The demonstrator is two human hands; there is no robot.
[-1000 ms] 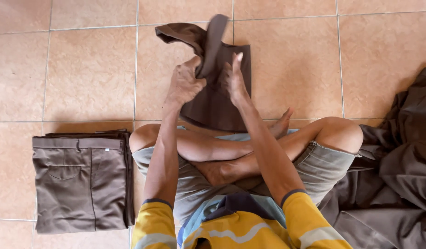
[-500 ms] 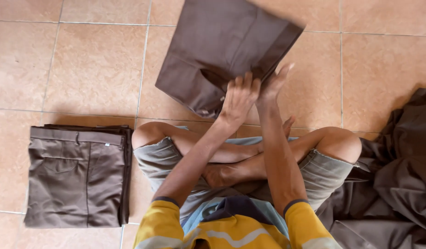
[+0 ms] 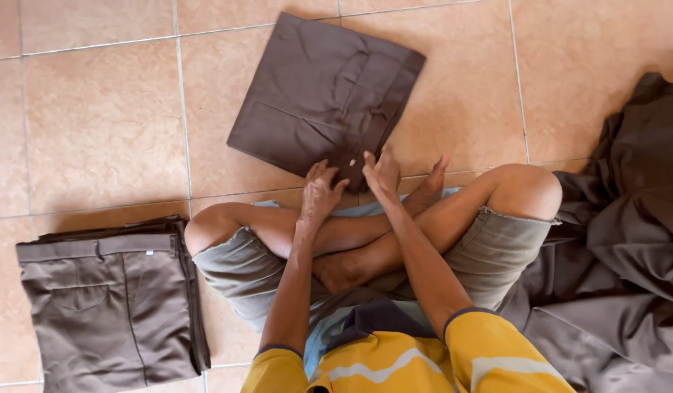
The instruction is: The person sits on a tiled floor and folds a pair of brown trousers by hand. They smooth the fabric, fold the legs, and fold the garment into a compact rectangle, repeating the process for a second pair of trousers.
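One folded brown garment (image 3: 325, 98) lies flat on the tiled floor (image 3: 96, 124) just ahead of the seated person's crossed legs, its long axis tilted, running from near-left up to far-right. Both hands rest on its near edge: the left hand (image 3: 320, 195) with fingers loosely spread on the cloth, the right hand (image 3: 382, 175) likewise flat and open, pinching nothing. The two hands sit side by side, equally near. Half a second ago the piece was still partly lifted and bunched at the hands; now it is flattened and squared. A folded stack (image 3: 114, 306) waits to the left, a loose heap of dark cloth (image 3: 627, 247) to the right
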